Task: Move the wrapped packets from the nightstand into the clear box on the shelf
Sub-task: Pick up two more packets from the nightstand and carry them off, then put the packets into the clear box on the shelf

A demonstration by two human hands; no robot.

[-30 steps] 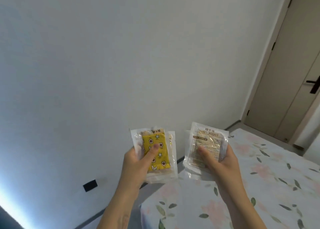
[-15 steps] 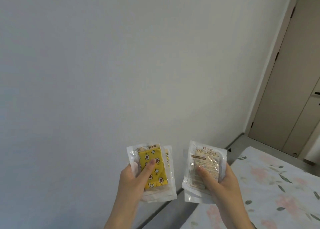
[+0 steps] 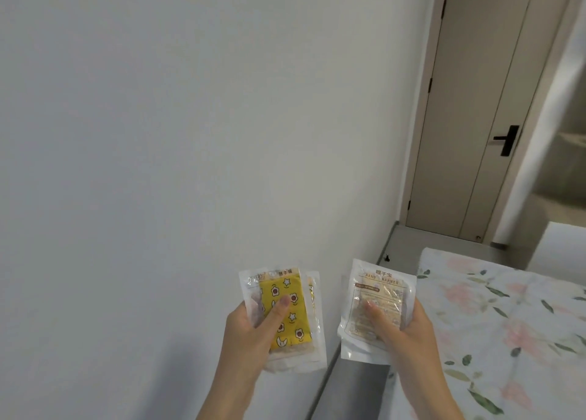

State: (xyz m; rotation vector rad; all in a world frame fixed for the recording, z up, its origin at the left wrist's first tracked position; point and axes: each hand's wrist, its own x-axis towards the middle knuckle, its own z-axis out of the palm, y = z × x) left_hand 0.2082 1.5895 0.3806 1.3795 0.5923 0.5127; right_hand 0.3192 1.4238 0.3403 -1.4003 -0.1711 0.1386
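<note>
Left hand (image 3: 250, 330) grips yellow-patterned clear-wrapped packets (image 3: 287, 316), right hand (image 3: 401, 327) grips beige hand-warmer packet in clear wrap (image 3: 375, 305); both upright, long axis vertical. Clear box and shelf out of view, so heading unknown; neither hand visibly nearer

Both packets, the yellow one (image 3: 285, 315) and the beige one (image 3: 377, 305), are wrapped in glossy, crinkled clear plastic. The wall (image 3: 190, 134) is smooth and matt. The bedsheet (image 3: 507, 324) is soft floral cloth. The door handle (image 3: 507, 140) looks matt black.
</note>
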